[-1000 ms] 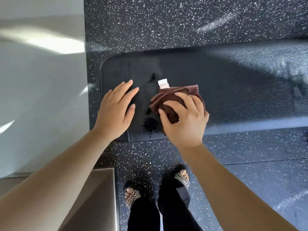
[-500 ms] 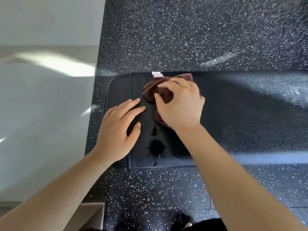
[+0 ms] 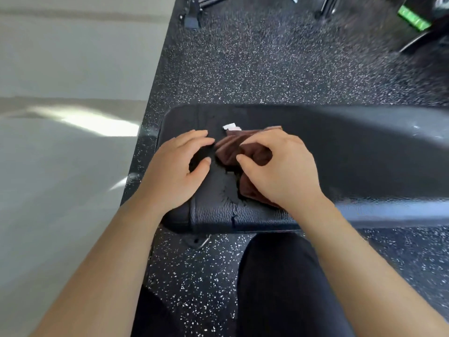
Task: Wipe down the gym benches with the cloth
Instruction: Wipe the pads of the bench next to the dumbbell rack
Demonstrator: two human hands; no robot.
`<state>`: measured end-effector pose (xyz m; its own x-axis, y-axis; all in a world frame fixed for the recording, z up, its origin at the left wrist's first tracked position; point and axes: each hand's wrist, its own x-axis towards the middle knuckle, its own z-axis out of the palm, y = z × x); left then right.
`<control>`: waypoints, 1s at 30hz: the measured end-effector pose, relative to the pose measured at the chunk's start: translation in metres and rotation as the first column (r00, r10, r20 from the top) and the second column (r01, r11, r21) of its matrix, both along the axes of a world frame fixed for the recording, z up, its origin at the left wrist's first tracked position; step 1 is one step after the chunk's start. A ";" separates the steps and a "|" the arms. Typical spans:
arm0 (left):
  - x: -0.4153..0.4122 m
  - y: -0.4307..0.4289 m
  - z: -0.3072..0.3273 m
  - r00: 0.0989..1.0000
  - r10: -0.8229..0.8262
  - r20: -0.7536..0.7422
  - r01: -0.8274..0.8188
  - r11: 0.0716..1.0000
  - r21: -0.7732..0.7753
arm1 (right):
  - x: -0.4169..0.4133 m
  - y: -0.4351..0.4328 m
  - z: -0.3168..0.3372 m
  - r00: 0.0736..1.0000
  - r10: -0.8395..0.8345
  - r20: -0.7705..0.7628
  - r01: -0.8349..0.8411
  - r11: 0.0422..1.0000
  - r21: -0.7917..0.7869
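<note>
pressing the bunched brown cloth [image 3: 243, 152] onto the black padded surface [image 3: 364, 154] near its left end, the right hand [image 3: 281, 171] has its fingers closed on it; the left hand [image 3: 175, 171] rests flat, fingers spread. risk: the cracked patch [image 3: 230, 203] by the near edge could snag the cloth and tear wider.

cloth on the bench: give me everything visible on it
The cloth is dark reddish-brown, soft and plush like microfibre, bunched into folds, with a small white tag at its far edge. It lies on the black padded bench near its left end. The right hand presses on it, covering much of it; the left hand rests beside it on the pad.
</note>
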<state>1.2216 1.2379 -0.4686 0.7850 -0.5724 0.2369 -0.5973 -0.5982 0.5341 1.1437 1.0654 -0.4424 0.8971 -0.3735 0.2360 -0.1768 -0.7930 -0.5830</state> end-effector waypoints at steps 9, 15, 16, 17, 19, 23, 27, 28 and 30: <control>0.001 -0.010 0.010 0.999 0.039 -0.010 -0.039 0.999 0.015 | 0.016 0.005 0.008 0.994 -0.087 -0.060 0.087 0.996 0.002; -0.016 -0.028 0.010 0.998 -0.060 -0.020 0.061 0.997 0.053 | -0.062 -0.015 -0.004 0.984 -0.162 0.080 0.163 0.987 -0.008; -0.017 -0.030 0.011 0.998 -0.061 -0.015 0.062 0.996 0.064 | -0.071 -0.021 -0.006 0.978 -0.180 0.102 0.183 0.983 -0.018; -0.018 -0.032 0.012 0.998 -0.058 -0.008 0.058 0.995 0.079 | -0.078 -0.027 -0.009 0.970 -0.204 0.131 0.210 0.977 -0.032; -0.019 -0.033 0.012 0.999 -0.048 0.002 0.047 0.993 0.104 | -0.089 -0.039 -0.015 0.945 -0.247 0.216 0.265 0.962 -0.060; -0.020 -0.031 0.013 0.999 -0.054 0.000 0.053 0.992 0.110 | -0.096 -0.041 -0.025 0.902 -0.267 0.340 0.302 0.952 -0.053; -0.018 -0.021 0.012 0.999 -0.054 -0.002 0.054 0.994 0.095 | -0.093 -0.007 -0.032 0.902 -0.196 0.385 0.240 0.968 -0.071; -0.016 -0.016 0.012 0.999 -0.041 0.002 0.040 0.995 0.090 | -0.091 0.007 -0.033 0.911 -0.164 0.379 0.205 0.976 -0.072; -0.011 -0.006 0.013 1.000 0.002 0.014 -0.004 0.996 0.089 | -0.082 0.033 -0.034 0.929 -0.113 0.353 0.144 0.987 -0.064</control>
<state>1.2106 1.2317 -0.4559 0.7836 -0.5894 0.1963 -0.6027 -0.6448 0.4701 1.0615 1.0986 -0.4762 0.6989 -0.4439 0.5608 -0.0798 -0.8276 -0.5556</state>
